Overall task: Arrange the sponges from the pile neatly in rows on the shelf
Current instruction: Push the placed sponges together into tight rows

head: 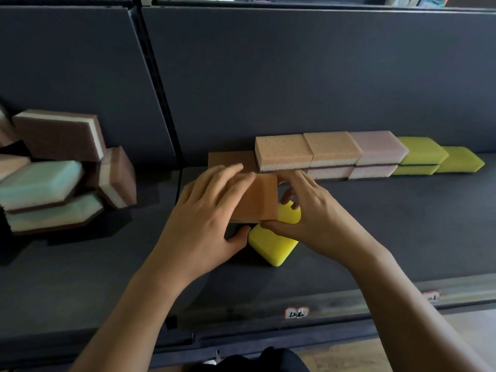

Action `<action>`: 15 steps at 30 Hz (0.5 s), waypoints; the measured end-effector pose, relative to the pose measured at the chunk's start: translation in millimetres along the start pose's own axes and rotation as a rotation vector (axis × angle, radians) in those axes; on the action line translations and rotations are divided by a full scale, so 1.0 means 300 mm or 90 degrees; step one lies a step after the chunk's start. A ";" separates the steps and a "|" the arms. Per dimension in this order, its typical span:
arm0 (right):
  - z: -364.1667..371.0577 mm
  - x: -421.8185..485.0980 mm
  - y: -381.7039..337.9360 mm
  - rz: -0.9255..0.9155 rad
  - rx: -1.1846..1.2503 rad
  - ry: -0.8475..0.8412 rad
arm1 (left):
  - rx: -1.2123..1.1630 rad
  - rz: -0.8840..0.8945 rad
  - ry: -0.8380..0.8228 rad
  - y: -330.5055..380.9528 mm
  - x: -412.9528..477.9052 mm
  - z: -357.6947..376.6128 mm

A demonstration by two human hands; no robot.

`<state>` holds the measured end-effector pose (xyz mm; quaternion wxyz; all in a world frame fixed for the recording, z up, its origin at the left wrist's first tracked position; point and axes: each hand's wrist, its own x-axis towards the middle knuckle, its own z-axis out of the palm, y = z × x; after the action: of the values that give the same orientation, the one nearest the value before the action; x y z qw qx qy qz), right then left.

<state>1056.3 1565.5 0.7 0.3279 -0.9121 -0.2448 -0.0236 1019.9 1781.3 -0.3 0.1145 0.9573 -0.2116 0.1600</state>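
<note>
Orange sponge in left hand and right hand half-hides yellow sponge.

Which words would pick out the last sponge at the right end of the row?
Find the row of sponges against the shelf's dark back wall and follow it right. The last one is a yellow-green sponge with rounded corners. Unlike the yellow-green stack beside it, it lies one layer high.

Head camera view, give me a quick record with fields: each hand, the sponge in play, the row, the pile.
left hand: fingers over orange sponge, thumb at its near edge
right hand: grips the same sponge's right edge
under it: yellow sponge on the shelf
row: along the back wall, partly two-high
pile: left, jumbled
</note>
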 end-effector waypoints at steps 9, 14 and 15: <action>-0.001 0.015 0.009 0.005 -0.037 -0.054 | 0.030 -0.014 0.023 -0.016 0.008 0.005; -0.041 0.051 0.024 -0.029 -0.108 -0.041 | 0.048 -0.045 0.029 -0.055 0.030 -0.007; -0.047 0.062 0.028 -0.041 -0.123 -0.030 | 0.053 -0.051 0.027 -0.063 0.035 -0.008</action>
<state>1078.1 1559.4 10.6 0.2314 -0.9315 -0.2782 -0.0364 1036.7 1794.7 2.7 0.0855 0.9654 -0.1642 0.1838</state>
